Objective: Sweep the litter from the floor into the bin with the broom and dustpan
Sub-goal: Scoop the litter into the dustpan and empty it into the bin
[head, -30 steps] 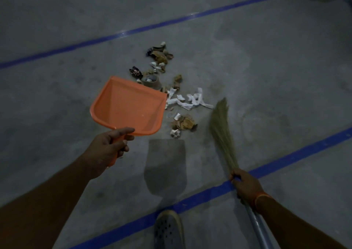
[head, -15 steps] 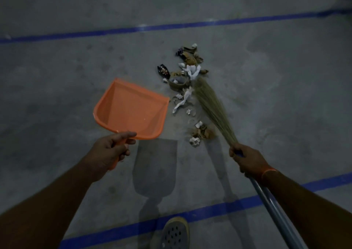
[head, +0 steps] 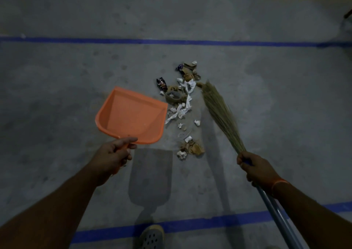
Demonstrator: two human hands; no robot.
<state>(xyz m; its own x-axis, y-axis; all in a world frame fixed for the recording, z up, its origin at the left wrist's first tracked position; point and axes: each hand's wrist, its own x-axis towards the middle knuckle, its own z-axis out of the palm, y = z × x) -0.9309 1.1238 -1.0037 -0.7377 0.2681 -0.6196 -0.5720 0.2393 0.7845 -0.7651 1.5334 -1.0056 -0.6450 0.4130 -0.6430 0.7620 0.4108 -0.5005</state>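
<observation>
The litter (head: 182, 106) lies in a loose strip on the grey concrete floor (head: 57, 77), running from a clump of brown scraps and a dark wrapper at the far end, through a roll of brown tape (head: 173, 96) and twisted white paper strips in the middle, to crumpled brown and white bits at the near end. Just to its left hangs the orange dustpan (head: 131, 116), its open mouth facing away from the person and its right edge close beside the white strips; it casts a dark shadow (head: 150, 178) on the floor nearer the person, so it appears to be held clear of the ground. The left hand (head: 112, 153) grips the dustpan's handle, fingers curled round it and the thumb laid along the top toward the pan. To the right of the litter the broom (head: 221, 113) slants across the floor, its straw-coloured bristle tip lying beside the far clump and its bundle narrowing back to the right hand (head: 255, 167). That hand is wrapped tightly round the broom where the bristles meet the grey metal pole (head: 276, 210), which runs on past the forearm; an orange band sits on the wrist. Two blue lines cross the floor, one beyond the litter (head: 171, 41) and one near the person (head: 190, 224), where the toe of a perforated shoe (head: 151, 237) rests.
</observation>
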